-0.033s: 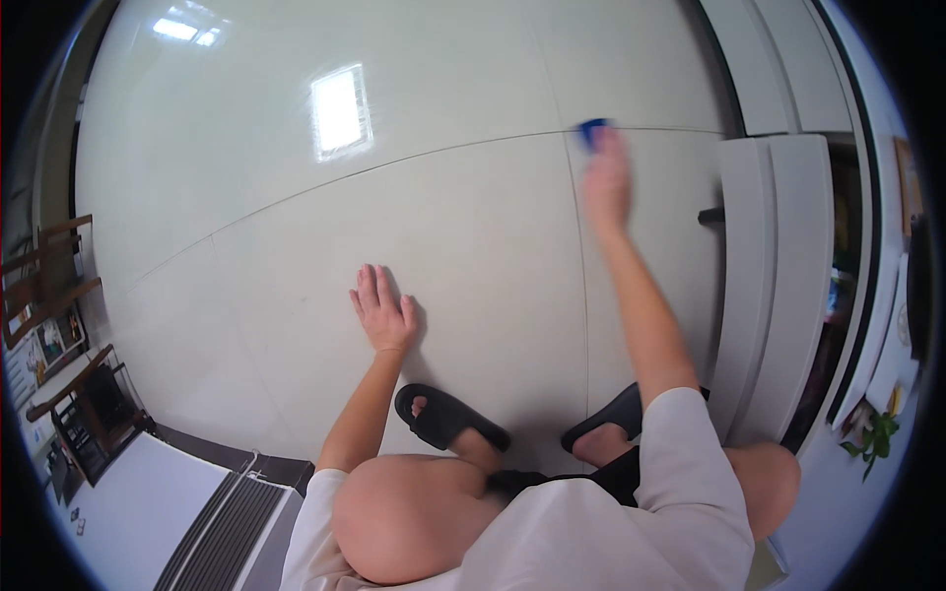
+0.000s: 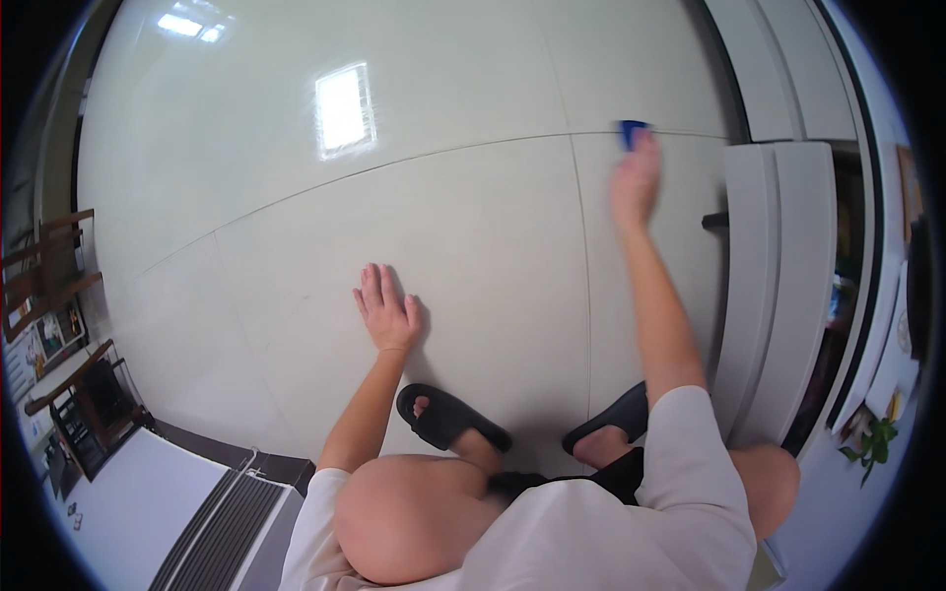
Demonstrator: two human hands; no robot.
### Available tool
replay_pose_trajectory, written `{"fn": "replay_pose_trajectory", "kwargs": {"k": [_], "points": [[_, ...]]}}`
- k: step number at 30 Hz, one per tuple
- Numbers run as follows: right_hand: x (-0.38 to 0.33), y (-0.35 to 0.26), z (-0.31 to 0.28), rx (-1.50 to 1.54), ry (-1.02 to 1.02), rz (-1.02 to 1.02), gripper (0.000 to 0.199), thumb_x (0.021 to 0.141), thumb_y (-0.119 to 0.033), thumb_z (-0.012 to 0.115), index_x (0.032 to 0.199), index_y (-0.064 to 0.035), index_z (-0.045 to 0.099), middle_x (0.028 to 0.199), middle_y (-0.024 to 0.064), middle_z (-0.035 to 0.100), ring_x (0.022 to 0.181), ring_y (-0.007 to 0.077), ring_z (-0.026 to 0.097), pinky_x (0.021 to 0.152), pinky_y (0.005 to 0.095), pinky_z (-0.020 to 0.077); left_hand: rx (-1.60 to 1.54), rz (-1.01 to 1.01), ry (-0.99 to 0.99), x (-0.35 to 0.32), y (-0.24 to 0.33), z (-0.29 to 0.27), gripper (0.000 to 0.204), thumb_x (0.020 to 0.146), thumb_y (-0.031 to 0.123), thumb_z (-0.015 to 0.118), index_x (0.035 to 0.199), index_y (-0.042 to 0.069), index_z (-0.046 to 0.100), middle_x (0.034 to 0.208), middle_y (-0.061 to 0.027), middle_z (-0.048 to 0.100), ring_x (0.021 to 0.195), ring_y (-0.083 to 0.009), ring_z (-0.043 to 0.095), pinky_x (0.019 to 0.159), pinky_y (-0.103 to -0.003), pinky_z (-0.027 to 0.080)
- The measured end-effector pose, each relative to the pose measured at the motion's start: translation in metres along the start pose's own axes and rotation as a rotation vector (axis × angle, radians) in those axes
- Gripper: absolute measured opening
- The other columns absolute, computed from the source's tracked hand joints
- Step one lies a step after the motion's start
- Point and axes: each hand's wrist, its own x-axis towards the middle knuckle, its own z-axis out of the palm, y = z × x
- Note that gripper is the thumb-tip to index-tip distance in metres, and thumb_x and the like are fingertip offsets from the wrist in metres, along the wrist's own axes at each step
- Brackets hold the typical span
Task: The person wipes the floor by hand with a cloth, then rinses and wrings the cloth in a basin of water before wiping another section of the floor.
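My left hand (image 2: 386, 313) rests flat on the pale tiled floor (image 2: 443, 236), fingers stretched out, with nothing in it. Farther off to the right, my right hand (image 2: 636, 185) grips a small dark blue thing (image 2: 631, 132) low over the floor. The blue thing sits by the seam between tiles, its near part covered by my fingers. Its kind cannot be made out. Slight motion blur softens this hand.
Grey drawer fronts (image 2: 778, 286) line the right side, with a black leg (image 2: 714, 221) jutting out beneath. My black slides (image 2: 453, 419) stand close to me. Wooden chairs (image 2: 69, 286) are at the left, and a white cabinet (image 2: 148, 502) is at the lower left.
My right hand has moved a little to the right across the floor with the blue thing in it. My left hand stays in place.
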Motion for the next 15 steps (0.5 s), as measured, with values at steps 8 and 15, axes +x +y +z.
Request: {"fn": "replay_pose_trajectory", "kwargs": {"k": [8, 15], "points": [[0.077, -0.011, 0.055, -0.253, 0.214, 0.012, 0.048, 0.099, -0.009, 0.049, 0.146, 0.0003, 0.050, 0.148, 0.0250, 0.053, 0.139, 0.0403, 0.049, 0.118, 0.0474, 0.0391, -0.016, -0.011, -0.022, -0.001, -0.004, -0.003, 0.074, 0.096, 0.035, 0.052, 0.162, 0.006, 0.032, 0.168, -0.0197, 0.027, 0.157, -0.0382, 0.024, 0.126, -0.060, 0.014], [0.034, -0.207, 0.142, 0.312, -0.114, -0.454, 0.047, 0.089, 0.003, 0.051, 0.134, -0.0049, 0.062, 0.141, 0.0165, 0.061, 0.135, 0.0329, 0.055, 0.115, 0.0421, 0.0451, -0.057, 0.009, -0.016, 0.005, 0.014, 0.001, 0.074, 0.096, 0.034, 0.052, 0.162, 0.006, 0.032, 0.168, -0.0201, 0.027, 0.157, -0.0382, 0.024, 0.126, -0.060, 0.014]]}}
